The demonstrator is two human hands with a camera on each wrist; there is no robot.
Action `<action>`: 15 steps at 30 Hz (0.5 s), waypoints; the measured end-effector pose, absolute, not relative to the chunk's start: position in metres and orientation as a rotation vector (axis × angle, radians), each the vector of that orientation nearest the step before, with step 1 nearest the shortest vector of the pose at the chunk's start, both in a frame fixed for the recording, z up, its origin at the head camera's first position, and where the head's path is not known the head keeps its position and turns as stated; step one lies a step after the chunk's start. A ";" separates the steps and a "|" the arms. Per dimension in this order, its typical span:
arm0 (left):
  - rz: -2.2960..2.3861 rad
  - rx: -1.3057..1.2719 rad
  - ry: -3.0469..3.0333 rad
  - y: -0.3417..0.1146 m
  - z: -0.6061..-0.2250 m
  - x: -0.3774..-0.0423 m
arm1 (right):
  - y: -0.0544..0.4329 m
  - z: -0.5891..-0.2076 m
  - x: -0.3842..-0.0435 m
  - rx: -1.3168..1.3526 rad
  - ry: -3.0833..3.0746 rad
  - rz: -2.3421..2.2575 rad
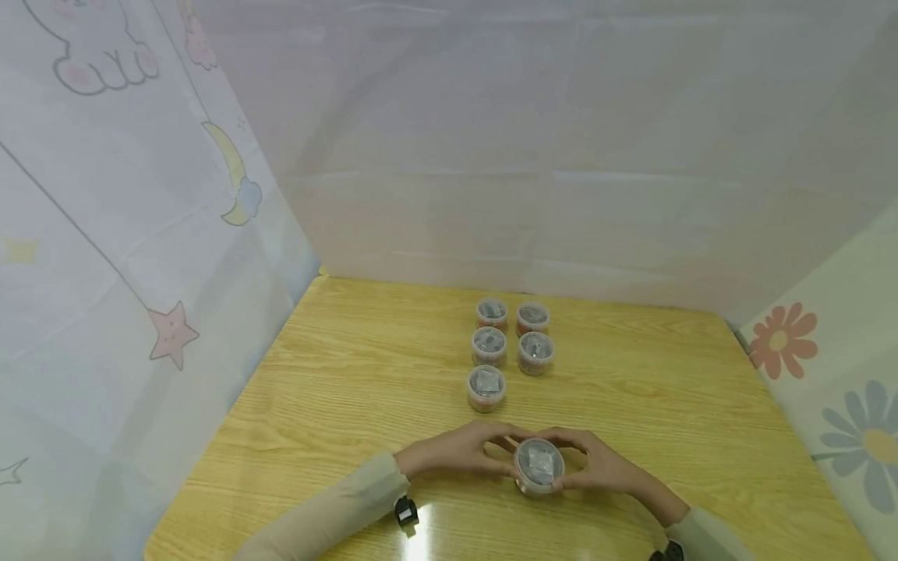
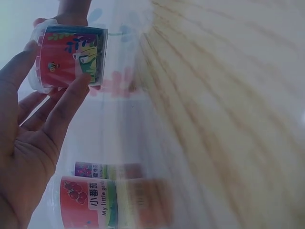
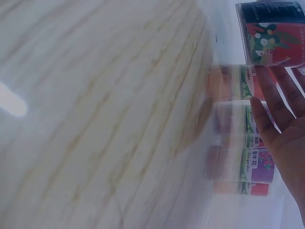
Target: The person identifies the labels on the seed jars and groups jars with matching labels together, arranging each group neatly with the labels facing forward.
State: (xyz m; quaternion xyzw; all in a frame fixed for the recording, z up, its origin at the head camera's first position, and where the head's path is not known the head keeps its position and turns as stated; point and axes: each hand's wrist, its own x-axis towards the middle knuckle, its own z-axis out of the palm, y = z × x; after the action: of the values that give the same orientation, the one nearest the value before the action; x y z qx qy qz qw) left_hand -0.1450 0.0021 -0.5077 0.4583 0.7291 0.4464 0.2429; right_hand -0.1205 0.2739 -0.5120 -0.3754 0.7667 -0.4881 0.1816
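Near the front of the table, a small round plastic tub (image 1: 539,463) with a clear lid is held between both hands; a silvery packet shows under the lid. My left hand (image 1: 484,448) grips it from the left, thumb and fingers round its side. From the right, my right hand (image 1: 596,463) grips the same tub. The left wrist view shows a red label with leaves and a bee on the tub (image 2: 69,57), raised off the table. In the right wrist view, fingertips of the right hand (image 3: 286,114) touch the tub (image 3: 276,40), whose label is dark and red.
Beyond the hands stand several similar lidded tubs in two columns, the nearest tub (image 1: 486,388) at the left column's front. One labelled tub (image 2: 86,202) shows tomatoes. The wooden table (image 1: 337,374) meets a pale cloth wall (image 1: 491,195) behind and patterned cloth at both sides.
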 end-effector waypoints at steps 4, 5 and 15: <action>1.232 1.237 1.991 0.000 -0.505 -0.145 | 0.272 -0.511 -0.121 -1.050 2.183 -1.379; 1.240 1.230 1.984 0.000 -0.504 -0.145 | 0.271 -0.511 -0.122 -1.070 2.184 -1.382; 1.303 1.194 1.946 -0.003 -0.505 -0.146 | 0.265 -0.509 -0.124 -1.121 2.170 -1.427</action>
State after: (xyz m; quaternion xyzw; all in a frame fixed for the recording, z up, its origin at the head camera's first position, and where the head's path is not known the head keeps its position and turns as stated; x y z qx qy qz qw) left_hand -0.1465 -0.0027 -0.5052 0.4393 0.7162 0.4793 0.2537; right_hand -0.1243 0.2648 -0.5092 -0.3916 0.7576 -0.4984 0.1557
